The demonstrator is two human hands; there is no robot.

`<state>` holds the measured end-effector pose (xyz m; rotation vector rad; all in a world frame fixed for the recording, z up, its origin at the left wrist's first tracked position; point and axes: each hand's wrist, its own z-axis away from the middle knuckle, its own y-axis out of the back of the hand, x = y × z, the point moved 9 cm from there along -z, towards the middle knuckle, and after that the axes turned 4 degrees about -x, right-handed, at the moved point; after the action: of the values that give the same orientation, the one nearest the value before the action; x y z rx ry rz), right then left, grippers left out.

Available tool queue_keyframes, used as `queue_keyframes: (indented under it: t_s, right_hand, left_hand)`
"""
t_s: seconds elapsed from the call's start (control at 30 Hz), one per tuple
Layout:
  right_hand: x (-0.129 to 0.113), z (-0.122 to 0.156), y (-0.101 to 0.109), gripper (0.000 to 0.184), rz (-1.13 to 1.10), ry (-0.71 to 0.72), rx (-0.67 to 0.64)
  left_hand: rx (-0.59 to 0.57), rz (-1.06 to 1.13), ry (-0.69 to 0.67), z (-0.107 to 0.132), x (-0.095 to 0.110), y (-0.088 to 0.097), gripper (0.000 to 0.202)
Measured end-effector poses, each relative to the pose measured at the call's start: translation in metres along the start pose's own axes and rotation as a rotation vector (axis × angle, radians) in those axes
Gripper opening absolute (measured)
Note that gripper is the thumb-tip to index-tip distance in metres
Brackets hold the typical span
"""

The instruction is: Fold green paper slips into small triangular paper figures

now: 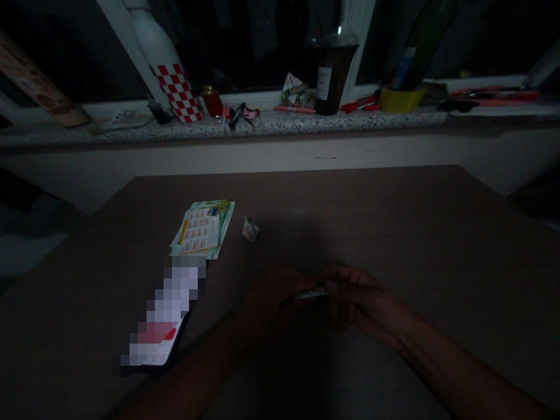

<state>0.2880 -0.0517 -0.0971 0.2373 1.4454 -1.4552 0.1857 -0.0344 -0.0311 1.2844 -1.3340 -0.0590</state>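
Observation:
Between my two hands, low over the table, is a small folded piece of printed paper [311,293]. My left hand [276,291] is closed on its left end, with most of the fingers lost in shadow. At the other end, my right hand [361,294] pinches it between thumb and fingers. A small folded paper shape [250,229] stands on the table beyond my left hand. Farther left lies a stack of printed paper slips [199,230], the top one showing rows of numbers.
A phone [160,353] with a lit, partly blurred screen lies near my left forearm. Behind the brown table [394,221], a granite sill [271,123] carries a red-checked white bottle [175,87], a dark bag [328,81], yellow tape [401,99] and a green bottle [422,44]. The light is dim.

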Motion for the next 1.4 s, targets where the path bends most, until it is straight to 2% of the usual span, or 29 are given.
queue_keyframes:
  t_s: [0.07,0.2,0.3,0.4,0.53,0.67,0.77,0.97,1.07,1.17,1.27,1.4]
  right_hand:
    - [-0.003,0.000,0.004,0.024,0.114,0.033,0.037]
    - [-0.023,0.002,0.011,0.026,0.513,0.194,0.160]
    - [-0.033,0.005,0.010,0.023,0.698,0.277,0.228]
    - [-0.034,0.004,0.009,0.021,0.762,0.282,0.243]
    - [-0.033,0.003,0.009,0.020,0.749,0.289,0.255]
    - [-0.033,0.003,0.010,0.017,0.703,0.304,0.258]
    - [-0.038,0.007,0.009,0.012,0.684,0.363,0.277]
    - [-0.045,0.010,0.004,0.005,0.727,0.459,0.290]
    - [-0.042,0.012,0.008,0.010,0.724,0.470,0.336]
    - [-0.042,0.014,0.006,0.015,0.805,0.498,0.345]
    - [-0.045,0.017,-0.003,0.015,0.932,0.529,0.324]
    - [-0.048,0.019,-0.009,0.017,0.970,0.498,0.275]
  left_hand:
    - [-0.046,0.047,0.150,0.000,-0.011,-0.004,0.021]
    - [-0.044,0.234,0.389,0.005,-0.026,-0.010,0.025]
    - [-0.016,0.335,0.520,0.010,-0.037,-0.015,0.030]
    - [-0.018,0.464,0.595,0.014,-0.044,-0.024,0.033]
    - [-0.032,0.598,0.581,0.012,-0.043,-0.031,0.032]
    - [0.006,0.622,0.498,0.008,-0.036,-0.026,0.031]
    - [0.057,0.615,0.483,0.008,-0.035,-0.022,0.029]
    - [0.117,0.529,0.536,0.015,-0.041,-0.020,0.026]
    - [0.109,0.462,0.523,0.013,-0.040,-0.018,0.022]
    - [0.088,0.456,0.494,0.009,-0.037,-0.017,0.017]
    - [0.086,0.464,0.406,0.004,-0.029,-0.014,0.015]
    - [0.093,0.440,0.343,0.000,-0.021,-0.008,0.012]
